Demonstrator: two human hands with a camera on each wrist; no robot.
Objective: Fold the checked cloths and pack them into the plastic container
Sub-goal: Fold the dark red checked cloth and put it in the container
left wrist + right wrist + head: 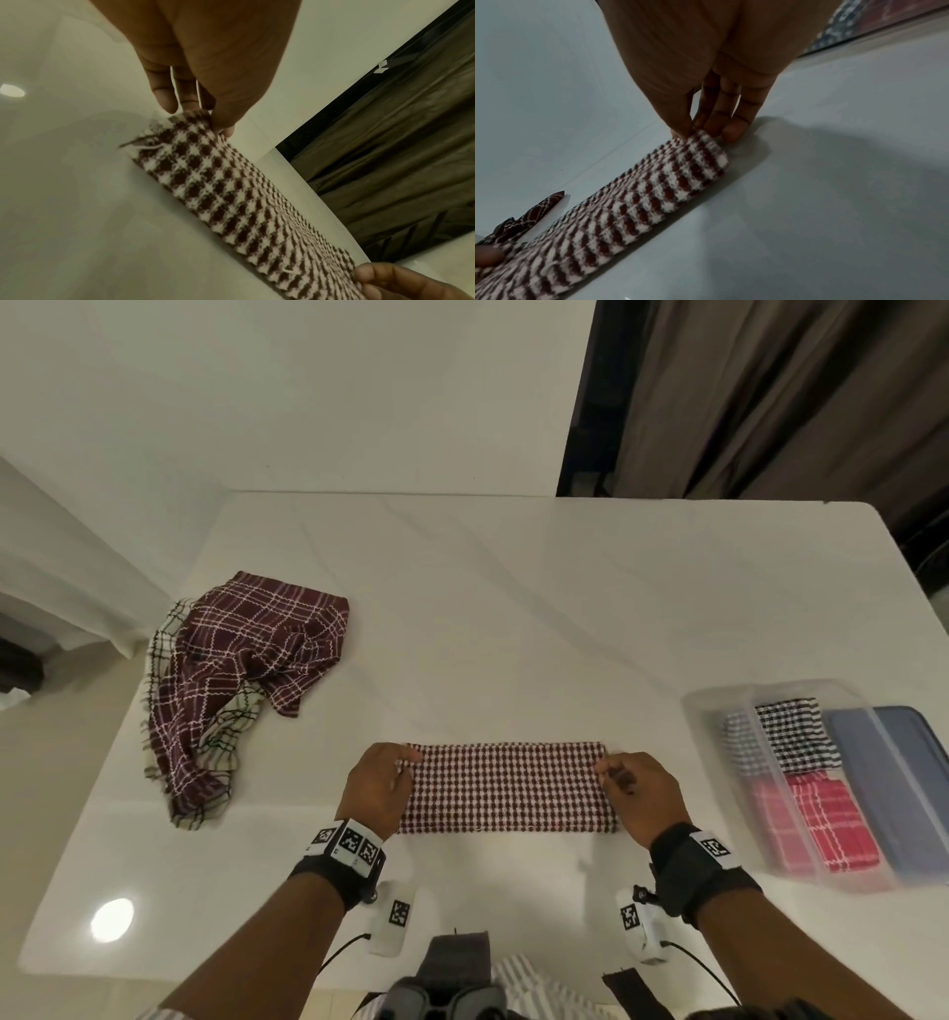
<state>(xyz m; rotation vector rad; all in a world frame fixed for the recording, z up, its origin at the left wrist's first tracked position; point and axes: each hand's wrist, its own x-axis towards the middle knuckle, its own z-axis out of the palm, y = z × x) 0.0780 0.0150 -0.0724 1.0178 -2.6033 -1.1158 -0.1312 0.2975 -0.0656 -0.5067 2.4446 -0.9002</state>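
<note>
I see a maroon-and-white checked cloth (506,788) lying as a long folded strip near the front of the white table (513,608), its weave nubbly, almost waffled. My left hand (377,788) pinches the strip's far left corner between thumb and fingers; my right hand (639,796) pinches the far right corner the same way — in the right wrist view that end curls up into a soft roll. To the left sits a crumpled heap of plaid cloths (241,680), dark maroon over cream, well apart from the strip. At the table's right edge stands the clear plastic container (719,706), holding a folded black-and-white cloth (796,734) and a folded red one (827,824), with something blue (888,762) beside them. Smooth bare tabletop stretches beyond the strip — glossy, with a lamp glare at front left.
</note>
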